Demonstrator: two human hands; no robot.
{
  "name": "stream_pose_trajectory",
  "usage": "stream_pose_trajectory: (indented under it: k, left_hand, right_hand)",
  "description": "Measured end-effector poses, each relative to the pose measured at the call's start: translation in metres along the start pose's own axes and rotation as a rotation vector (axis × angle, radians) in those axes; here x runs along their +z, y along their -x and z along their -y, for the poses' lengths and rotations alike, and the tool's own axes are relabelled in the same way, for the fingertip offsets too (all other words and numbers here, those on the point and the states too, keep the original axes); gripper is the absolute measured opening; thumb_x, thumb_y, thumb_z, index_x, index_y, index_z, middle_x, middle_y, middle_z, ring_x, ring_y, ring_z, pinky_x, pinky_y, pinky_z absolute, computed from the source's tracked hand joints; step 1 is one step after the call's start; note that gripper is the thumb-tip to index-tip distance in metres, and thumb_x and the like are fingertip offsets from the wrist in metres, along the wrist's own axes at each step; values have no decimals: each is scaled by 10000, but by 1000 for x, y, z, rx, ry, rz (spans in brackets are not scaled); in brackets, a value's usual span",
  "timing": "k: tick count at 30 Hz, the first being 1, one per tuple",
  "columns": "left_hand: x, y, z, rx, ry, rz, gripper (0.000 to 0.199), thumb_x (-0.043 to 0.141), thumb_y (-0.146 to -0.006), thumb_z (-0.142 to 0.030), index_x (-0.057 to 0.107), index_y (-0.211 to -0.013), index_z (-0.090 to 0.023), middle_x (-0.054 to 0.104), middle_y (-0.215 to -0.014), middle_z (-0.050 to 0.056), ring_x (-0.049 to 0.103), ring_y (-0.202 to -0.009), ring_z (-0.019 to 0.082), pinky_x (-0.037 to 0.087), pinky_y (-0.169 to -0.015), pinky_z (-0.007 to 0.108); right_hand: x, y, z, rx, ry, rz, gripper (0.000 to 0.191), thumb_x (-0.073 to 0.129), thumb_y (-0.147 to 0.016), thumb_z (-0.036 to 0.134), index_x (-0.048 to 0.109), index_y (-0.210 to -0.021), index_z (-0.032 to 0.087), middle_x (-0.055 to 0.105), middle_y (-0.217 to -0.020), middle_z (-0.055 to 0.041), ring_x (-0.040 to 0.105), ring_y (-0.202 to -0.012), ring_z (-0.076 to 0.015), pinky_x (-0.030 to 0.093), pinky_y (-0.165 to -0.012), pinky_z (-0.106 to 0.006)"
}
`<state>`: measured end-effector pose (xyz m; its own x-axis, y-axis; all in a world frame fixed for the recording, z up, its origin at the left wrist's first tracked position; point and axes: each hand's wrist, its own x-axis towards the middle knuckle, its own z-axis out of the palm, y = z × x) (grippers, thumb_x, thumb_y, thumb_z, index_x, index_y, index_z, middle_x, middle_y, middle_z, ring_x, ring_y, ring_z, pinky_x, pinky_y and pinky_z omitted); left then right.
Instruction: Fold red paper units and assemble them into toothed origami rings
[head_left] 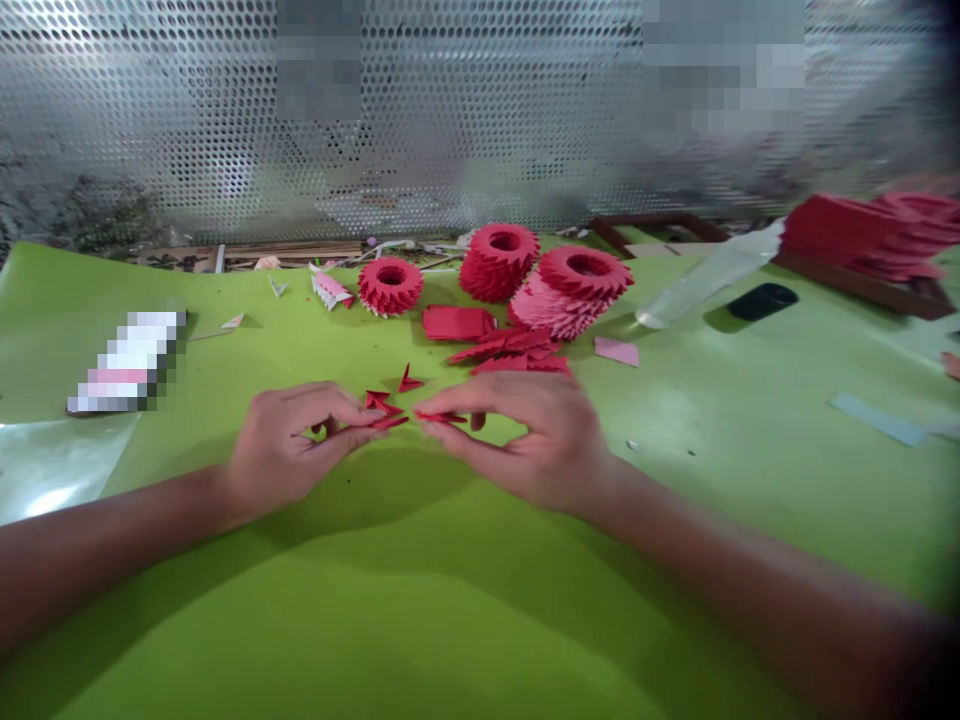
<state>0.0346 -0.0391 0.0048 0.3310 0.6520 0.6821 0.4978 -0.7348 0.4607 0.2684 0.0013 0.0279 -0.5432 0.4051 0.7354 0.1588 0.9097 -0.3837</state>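
My left hand (296, 440) pinches a few red folded paper pieces (385, 405) between thumb and forefinger. Facing it, my right hand (536, 435) grips another red folded paper piece (441, 416), its tip a short gap away from the left one. Just beyond the fingers a loose red folded triangle (409, 379) stands on the green surface. Behind my right hand lie red strips of joined folded pieces (517, 345) and a stack of red paper (459, 322). Spiky paper rings stand farther back: a low red ring (390, 284), a taller red one (498, 262) and a red-and-pink one (574, 290).
A clear glue bottle (705, 275) and its dark cap (763, 301) lie to the right, near a wooden tray (862, 282) of red paper. A blurred-out phone-like object (127, 362) rests at left. A perforated metal panel (450, 110) stands behind the green sheet (322, 620).
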Motion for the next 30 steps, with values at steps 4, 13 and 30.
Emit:
stream_pose_trajectory:
  k: [4,13,30]
  left_hand:
    - [0,1,2,18,-5,2,31,721,-886,-205,736,-860,-196,776,-732,-13,714,-601,97,559,-529,159]
    - [1,1,4,53,-14,10,13,732,-875,-193,734,-863,-197,780,-754,-22,719,-610,85,571,-549,147]
    - [1,1,0,-98,29,95,53,720,-875,-219,768,-871,-239,792,-770,-9,733,-640,129,591,-578,216]
  right_hand:
    - [4,1,-1,-141,3,-6,108,729,-821,78,716,-901,150,793,-829,-45,734,-709,-119,600,-685,-220]
    - [6,1,-1,-170,33,-33,92,726,-833,75,708,-890,145,780,-804,-43,727,-719,-120,583,-683,-240]
    - [7,5,-5,-146,38,18,115,706,-858,110,740,-935,190,792,-838,-32,738,-725,-130,601,-740,-238]
